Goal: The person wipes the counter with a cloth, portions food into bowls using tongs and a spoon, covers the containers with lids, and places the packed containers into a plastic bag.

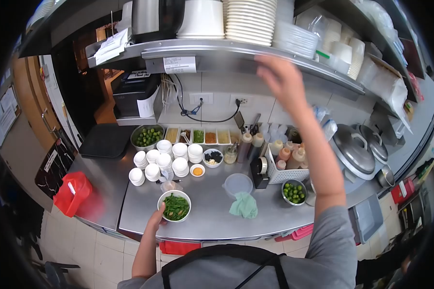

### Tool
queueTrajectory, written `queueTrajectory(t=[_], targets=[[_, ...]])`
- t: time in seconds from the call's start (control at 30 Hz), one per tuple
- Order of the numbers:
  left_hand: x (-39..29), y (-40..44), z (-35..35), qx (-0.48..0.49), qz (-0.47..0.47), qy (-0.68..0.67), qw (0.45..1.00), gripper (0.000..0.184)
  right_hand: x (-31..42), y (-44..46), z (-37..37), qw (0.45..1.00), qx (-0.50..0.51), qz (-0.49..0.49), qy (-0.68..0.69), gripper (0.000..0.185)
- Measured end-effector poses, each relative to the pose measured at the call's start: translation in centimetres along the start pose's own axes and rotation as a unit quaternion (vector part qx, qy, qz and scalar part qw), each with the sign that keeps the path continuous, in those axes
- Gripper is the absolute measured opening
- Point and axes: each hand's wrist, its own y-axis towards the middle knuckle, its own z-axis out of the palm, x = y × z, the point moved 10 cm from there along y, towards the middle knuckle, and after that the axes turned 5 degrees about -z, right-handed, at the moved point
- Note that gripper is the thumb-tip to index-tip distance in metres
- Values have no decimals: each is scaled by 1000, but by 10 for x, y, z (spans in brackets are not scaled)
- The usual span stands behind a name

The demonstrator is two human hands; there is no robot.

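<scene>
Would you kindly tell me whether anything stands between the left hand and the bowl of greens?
Nothing visible does: the left hand holds the bowl of greens directly, its thumb against the left side.

Bright, fairly even indoor light, apparently from above; strong wide-angle bend.
Steel counter (265,230) well lit, soft sheen, reddish reflection beside red plastic item (71,198). Dull highlights on metal pot lid (350,144). Shade beneath shelf (217,46); doorway (77,91) at left much darker. Right hand (285,85) softened by motion blur; greens (176,207) reasonably crisp. Outer edges curve and smear, corners fall to black. Print on hanging label (180,64) too soft to read.
</scene>
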Motion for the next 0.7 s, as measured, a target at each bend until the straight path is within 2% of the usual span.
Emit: queueTrajectory(t=[0.03, 0.07, 0.1, 0.13, 0.17, 0.2, 0.23, 0.3, 0.33, 0.37, 0.4, 0.43, 0.5, 0.57, 0.63, 0.7], targets=[[-3, -10, -4, 1, -8, 1, 1000, 72, -14, 33, -10, 999, -13, 5, -50, 29], [-5, -17, -8, 1, -17, 1, 1000, 73, -24, 63, -21, 995, -72, -36, -63, 29], [-6, -23, -11, 1, -14, -1, 1000, 73, -37, 93, -27, 983, -104, -67, -139, 28], [-10, -28, -22, -41, 5, -9, 999, 72, -46, 120, -33, 963, -136, -97, -213, 29], [-14, -35, -35, -84, 24, -16, 996, 72, -65, 142, -40, 970, -157, -53, -177, 31], [-14, -39, -39, -86, 27, -20, 996, 72, -81, 162, -48, 974, -178, -11, -139, 34], [-16, -45, -46, -96, 44, -45, 993, 70, -103, 180, -46, 978, -150, 82, -119, 36], [-17, -57, -59, -108, 61, -74, 989, 68, -129, 199, -35, 974, -119, 180, -75, 37], [-16, -62, -66, -112, 67, -88, 988, 64, -158, 211, -21, 974, -118, 177, -72, 37], [-16, -67, -72, -116, 72, -101, 985, 60, -191, 228, 7, 984, -87, 98, -118, 38], [-15, -72, -78, -118, 73, -105, 985, 60, -199, 239, 27, 985, -57, 18, -163, 39], [-16, -79, -88, -141, 79, -107, 981, 56, -184, 240, 23, 985, -58, 16, -160, 39], [-25, -96, -100, -166, 84, -108, 977, 51, -161, 222, -4, 975, -35, 199, -92, 42], [-66, -120, -112, -237, 128, -68, 960, 44, -125, 213, -25, 970, -34, 212, -116, 42], [-128, -136, -114, -304, 283, -35, 909, 40, -94, 202, -56, 969, -109, 184, -121, 41], [-226, -189, -73, -288, 459, 0, 841, 38, -69, 191, -75, 968, -101, 195, -119, 39]])
